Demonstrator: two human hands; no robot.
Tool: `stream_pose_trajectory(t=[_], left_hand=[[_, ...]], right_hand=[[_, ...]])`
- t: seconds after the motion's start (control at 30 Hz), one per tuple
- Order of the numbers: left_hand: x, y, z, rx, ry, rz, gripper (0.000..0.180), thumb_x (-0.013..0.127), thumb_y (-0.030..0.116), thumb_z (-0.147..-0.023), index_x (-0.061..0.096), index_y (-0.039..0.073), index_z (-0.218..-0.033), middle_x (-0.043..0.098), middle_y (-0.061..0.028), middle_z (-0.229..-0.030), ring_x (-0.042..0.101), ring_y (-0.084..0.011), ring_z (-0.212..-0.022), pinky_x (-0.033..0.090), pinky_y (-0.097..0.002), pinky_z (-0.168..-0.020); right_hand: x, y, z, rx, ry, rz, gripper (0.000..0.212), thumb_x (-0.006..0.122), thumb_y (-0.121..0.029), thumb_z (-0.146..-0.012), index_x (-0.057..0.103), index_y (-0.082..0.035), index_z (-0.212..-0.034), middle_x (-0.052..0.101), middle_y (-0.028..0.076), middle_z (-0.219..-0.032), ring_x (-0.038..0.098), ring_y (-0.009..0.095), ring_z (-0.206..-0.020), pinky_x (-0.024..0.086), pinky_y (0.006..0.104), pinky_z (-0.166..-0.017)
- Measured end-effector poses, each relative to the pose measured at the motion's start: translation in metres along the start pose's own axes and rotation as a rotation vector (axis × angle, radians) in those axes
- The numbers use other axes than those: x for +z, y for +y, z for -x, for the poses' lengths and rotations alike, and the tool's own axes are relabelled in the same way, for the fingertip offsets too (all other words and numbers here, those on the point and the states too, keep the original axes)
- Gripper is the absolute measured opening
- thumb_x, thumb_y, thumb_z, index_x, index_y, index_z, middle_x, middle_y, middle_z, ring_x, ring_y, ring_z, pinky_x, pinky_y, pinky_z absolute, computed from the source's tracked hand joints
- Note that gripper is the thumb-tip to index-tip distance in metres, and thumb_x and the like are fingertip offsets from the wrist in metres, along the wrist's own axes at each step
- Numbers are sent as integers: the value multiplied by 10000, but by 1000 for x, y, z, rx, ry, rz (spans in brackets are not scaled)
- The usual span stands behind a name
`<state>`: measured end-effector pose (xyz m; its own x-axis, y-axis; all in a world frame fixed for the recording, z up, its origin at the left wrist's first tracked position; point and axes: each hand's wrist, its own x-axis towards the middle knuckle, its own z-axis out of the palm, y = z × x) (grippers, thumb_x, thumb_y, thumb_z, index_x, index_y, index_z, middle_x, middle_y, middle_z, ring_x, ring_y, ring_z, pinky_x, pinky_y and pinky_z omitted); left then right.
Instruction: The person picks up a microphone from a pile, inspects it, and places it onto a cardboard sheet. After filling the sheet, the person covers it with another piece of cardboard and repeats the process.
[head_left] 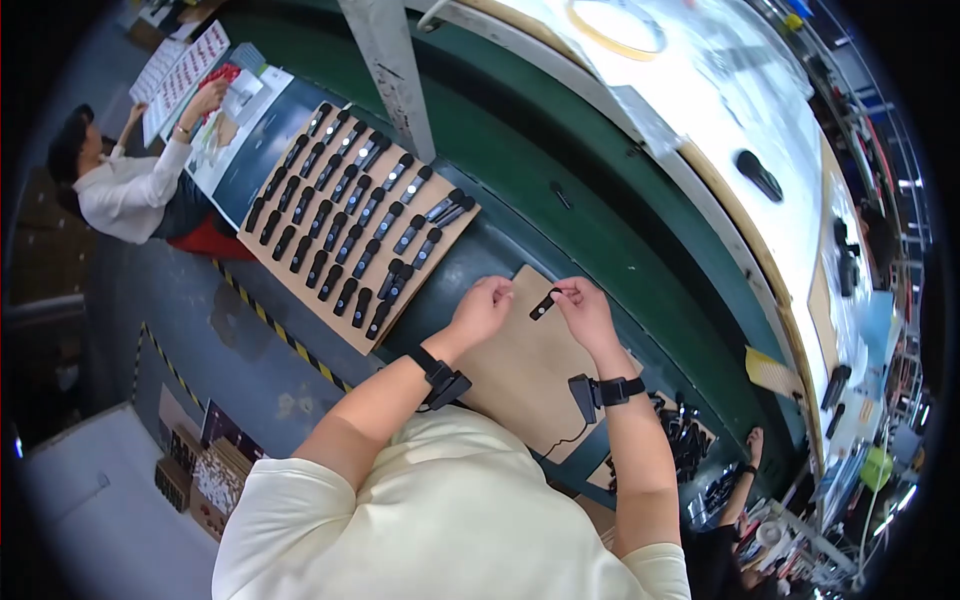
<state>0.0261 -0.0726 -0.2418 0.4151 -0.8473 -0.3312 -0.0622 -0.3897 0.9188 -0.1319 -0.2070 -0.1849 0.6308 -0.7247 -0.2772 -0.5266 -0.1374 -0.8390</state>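
Note:
My right hand [585,312] pinches a black handheld microphone [541,307] by one end. The microphone slants down to the left over a brown cardboard sheet [500,385]. My left hand [484,308] is closed, thumb and fingers together, at the sheet's left edge and apart from the microphone. What it holds, if anything, is too small to make out. Left of it, a brown board [357,333] bears several rows of similar black microphones [349,243].
A pile of black parts [685,440] lies to the right, near another person's hand [755,445]. A pale post [392,75] rises beyond the board. A person in white [130,195] works at far left. A raised white worktop [740,110] runs along the far right.

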Motion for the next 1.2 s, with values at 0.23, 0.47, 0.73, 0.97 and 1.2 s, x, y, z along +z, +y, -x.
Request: stream_pose_trajectory(t=[0.23,0.47,0.73,0.97,1.2], left_hand=[[18,-27,-25,44,18,-171,451,586,130,-845,532,-47,-1256,568,-257,-1233,529,-395,-1172,427,-402,-1006],[21,-34,-37,15,-23,-111,474,587,127,-842,516,-56,-1273,567,-253,-1244,543,-378,-1166,435,-390,-1000],[15,-16,-98,91,200,-87,384,606,84,-838,569,-32,-1202,634,-203,-1135,635,-282,-1020,503,-359,-895],[18,3,-170,168,320,-191,336,599,84,-845,590,-19,-1165,643,-195,-1095,634,-310,-1001,508,-367,-879],[25,8,-236,160,210,-606,320,599,192,-852,617,108,-1160,608,-171,-1050,586,-358,-1029,484,-442,-896]], right_hand=[[30,46,-49,115,-24,50,173,679,-98,-841,634,18,-961,674,109,-832,651,199,-754,517,306,-713],[43,62,-63,147,-48,111,176,691,-103,-830,643,7,-960,676,133,-845,658,239,-765,521,330,-726],[45,69,-60,31,43,193,212,699,-121,-827,642,-7,-996,631,129,-910,638,259,-778,514,343,-711],[30,47,-35,43,79,180,250,683,-97,-834,614,-16,-1060,600,113,-962,597,210,-732,500,313,-677],[-1,29,50,95,108,-86,204,622,-30,-891,593,-27,-1093,594,41,-946,533,82,-701,457,227,-663]])
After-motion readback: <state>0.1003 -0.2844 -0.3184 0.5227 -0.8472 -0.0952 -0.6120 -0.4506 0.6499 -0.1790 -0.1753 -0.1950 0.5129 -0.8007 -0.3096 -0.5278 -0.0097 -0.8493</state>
